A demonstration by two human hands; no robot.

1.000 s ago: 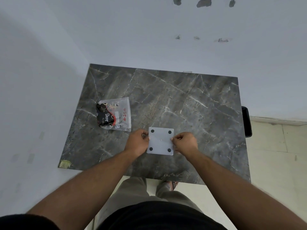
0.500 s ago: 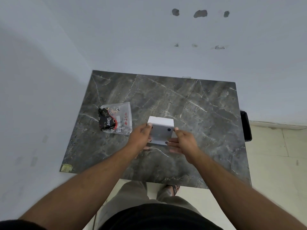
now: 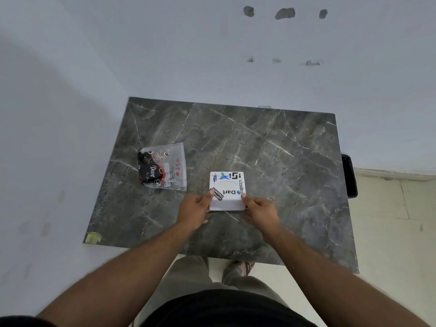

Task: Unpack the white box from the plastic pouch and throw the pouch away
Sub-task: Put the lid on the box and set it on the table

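A white square box [image 3: 227, 190] with stickers on its upper face lies on the dark marble table [image 3: 259, 147], near the front middle. My left hand [image 3: 197, 208] grips its near left corner and my right hand [image 3: 259, 208] grips its near right corner, thumbs on top. A clear plastic pouch [image 3: 165, 168] with a black "Dove" packet inside lies flat on the table, to the left of the box and apart from both hands.
A black bin [image 3: 349, 175] stands on the floor at the table's right edge. White walls close the table in at the back and left. A small yellowish patch [image 3: 93, 237] marks the table's front left corner. My legs and a sandal [image 3: 245, 266] are under the front edge.
The box has been turned over in both hands: its underside with black dots faced up before, then it stood tilted, and now the stickered face is up.
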